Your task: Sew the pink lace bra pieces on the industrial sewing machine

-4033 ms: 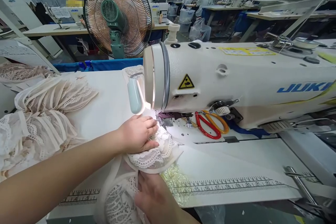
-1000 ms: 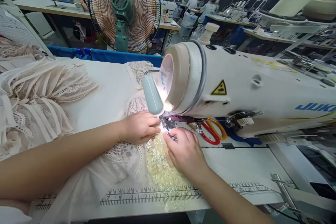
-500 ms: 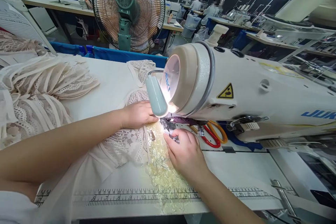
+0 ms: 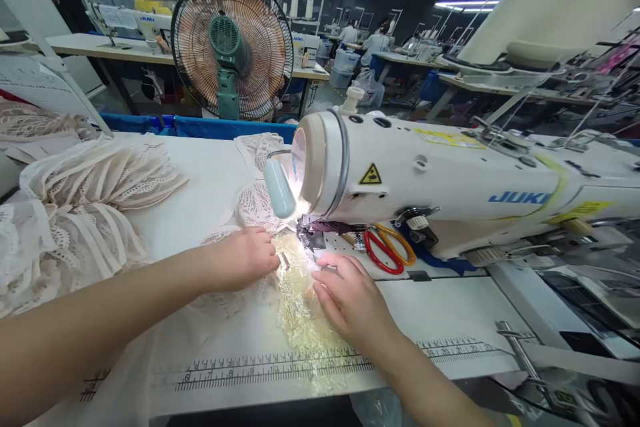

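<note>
My left hand point(image 4: 247, 257) is closed at the left of the sewing machine's needle area, its fingers curled down on pale lace fabric point(image 4: 225, 305). What lies under the fingertips is mostly hidden. My right hand point(image 4: 353, 293) is at the right of the presser foot point(image 4: 303, 230), pinching a slim metal tool point(image 4: 330, 271) whose exact kind I cannot make out. Between both hands, shiny yellowish clear film point(image 4: 295, 287) covers the machine bed and runs down to the table's front edge. A small lamp point(image 4: 279, 188) lights the needle area.
Piles of lace pieces point(image 4: 107, 180) lie at the left. Behind the needle is another lace piece point(image 4: 257, 207). Red-handled scissors point(image 4: 383, 253) rest beneath the sewing machine arm point(image 4: 425, 177). A printed ruler point(image 4: 240, 373) runs along the front edge. A fan point(image 4: 230, 47) stands beyond the table.
My left hand has drawn back from the presser foot, toward me and to the left, and its fingers are more curled. My right hand stays beside the needle. The camera view has shifted.
</note>
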`<state>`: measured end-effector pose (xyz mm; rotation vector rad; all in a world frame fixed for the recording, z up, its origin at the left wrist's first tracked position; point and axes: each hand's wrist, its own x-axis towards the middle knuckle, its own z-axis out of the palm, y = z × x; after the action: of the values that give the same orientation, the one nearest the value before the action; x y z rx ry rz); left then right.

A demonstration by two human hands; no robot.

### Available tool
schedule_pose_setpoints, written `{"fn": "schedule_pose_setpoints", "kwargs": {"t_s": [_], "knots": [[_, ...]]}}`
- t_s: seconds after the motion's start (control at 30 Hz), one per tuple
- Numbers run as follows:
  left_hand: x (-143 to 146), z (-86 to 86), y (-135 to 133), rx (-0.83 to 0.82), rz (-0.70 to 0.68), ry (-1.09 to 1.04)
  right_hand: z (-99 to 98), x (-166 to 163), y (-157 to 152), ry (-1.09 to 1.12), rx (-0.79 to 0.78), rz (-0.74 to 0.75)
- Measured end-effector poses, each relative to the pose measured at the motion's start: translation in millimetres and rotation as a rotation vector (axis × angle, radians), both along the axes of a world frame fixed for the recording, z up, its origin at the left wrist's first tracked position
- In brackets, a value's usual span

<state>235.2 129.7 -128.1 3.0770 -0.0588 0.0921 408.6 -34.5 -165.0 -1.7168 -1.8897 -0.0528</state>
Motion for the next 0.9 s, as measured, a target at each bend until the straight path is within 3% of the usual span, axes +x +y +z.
{"fn": "schedule_pose_setpoints", "kwargs": {"t_s": [0.07,0.13,0.23,0.3,0.5,0.7,0.8,0.9], "knots": [[-0.4,8.1,-0.6,-0.211,0.078,0.007,-1.2,-11.1,-9.0,0.154,0.003,-0.013],[1.6,17.6,-1.4,-0.532,0.197,-0.040,-3.8,-26.8,-17.0,0.332,0.014,0.002],[8.1,22.3,-8.2,-0.964,0.377,-0.164,-3.4,-52.0,-22.6,0.494,-0.046,0.129],[12.8,15.7,-15.2,-1.049,0.457,-0.228,0.4,-62.6,-21.6,0.534,-0.122,0.161],[17.3,-11.4,-23.1,-0.367,0.540,-0.136,4.6,-50.3,-16.8,0.475,-0.211,-0.149],[19.2,-14.0,-25.1,-0.170,0.585,-0.011,1.1,-35.9,-15.9,0.109,-0.389,-0.275],[19.2,-14.4,-27.6,-0.104,0.545,0.013,2.8,-35.4,-13.0,0.043,-0.434,-0.257],[18.0,-12.3,-25.2,-0.146,0.553,0.031,6.0,-33.8,-11.6,0.038,-0.473,-0.221]]}}
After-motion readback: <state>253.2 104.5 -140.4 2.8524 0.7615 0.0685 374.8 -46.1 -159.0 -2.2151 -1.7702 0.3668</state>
